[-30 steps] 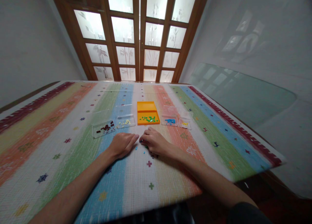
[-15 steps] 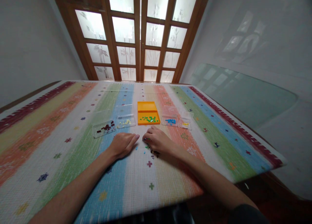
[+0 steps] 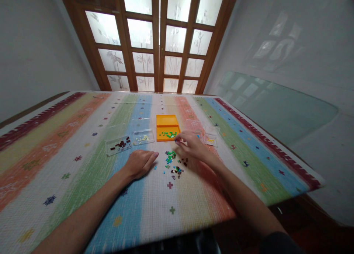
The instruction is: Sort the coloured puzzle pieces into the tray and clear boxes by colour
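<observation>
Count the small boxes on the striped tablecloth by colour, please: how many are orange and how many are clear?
Orange box: 1
Clear boxes: 4, one partly behind the right hand
Total: 5

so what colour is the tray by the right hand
Orange: the tray by the right hand shows best in the head view.

My L hand (image 3: 141, 163) lies flat, palm down, on the striped cloth (image 3: 69, 165), loose pile of tiny coloured pieces (image 3: 173, 163) just beside it — R hand (image 3: 195, 146) beyond the pile, fingertips (image 3: 179, 139) bunched at the orange tray's (image 3: 166, 122) front-right corner — can't tell if they pinch a piece.
</observation>
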Available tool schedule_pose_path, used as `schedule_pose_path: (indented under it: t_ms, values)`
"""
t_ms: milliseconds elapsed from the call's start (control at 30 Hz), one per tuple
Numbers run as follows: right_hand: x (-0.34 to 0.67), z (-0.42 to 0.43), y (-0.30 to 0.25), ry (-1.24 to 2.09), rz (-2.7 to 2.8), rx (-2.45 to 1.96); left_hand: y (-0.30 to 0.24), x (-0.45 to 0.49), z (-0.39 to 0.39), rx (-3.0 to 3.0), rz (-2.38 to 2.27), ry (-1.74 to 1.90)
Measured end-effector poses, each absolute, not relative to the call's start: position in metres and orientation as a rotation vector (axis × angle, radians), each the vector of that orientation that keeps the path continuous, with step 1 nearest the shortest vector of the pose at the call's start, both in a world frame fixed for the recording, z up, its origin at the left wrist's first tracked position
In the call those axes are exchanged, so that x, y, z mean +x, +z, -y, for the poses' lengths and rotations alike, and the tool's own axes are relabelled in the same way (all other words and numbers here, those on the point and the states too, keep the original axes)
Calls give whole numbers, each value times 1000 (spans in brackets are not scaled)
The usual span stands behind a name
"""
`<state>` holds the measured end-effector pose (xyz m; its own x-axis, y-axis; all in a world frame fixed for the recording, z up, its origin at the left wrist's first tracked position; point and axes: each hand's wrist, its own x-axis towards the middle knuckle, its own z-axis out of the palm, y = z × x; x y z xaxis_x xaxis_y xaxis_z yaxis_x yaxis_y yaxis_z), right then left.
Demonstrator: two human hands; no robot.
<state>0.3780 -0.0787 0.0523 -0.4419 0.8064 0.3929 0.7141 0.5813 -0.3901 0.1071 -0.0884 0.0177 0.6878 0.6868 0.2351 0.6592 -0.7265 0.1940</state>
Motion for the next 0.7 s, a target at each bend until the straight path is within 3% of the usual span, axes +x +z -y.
schedule_pose_path:
  t_ms: [367,700]
  values:
    - [461,52,56,32,2068,-1662,14,105,86,2846,-1119,427]
    - [452,53,50,30,2062,-1533,14,105,86,2864,-1090,484]
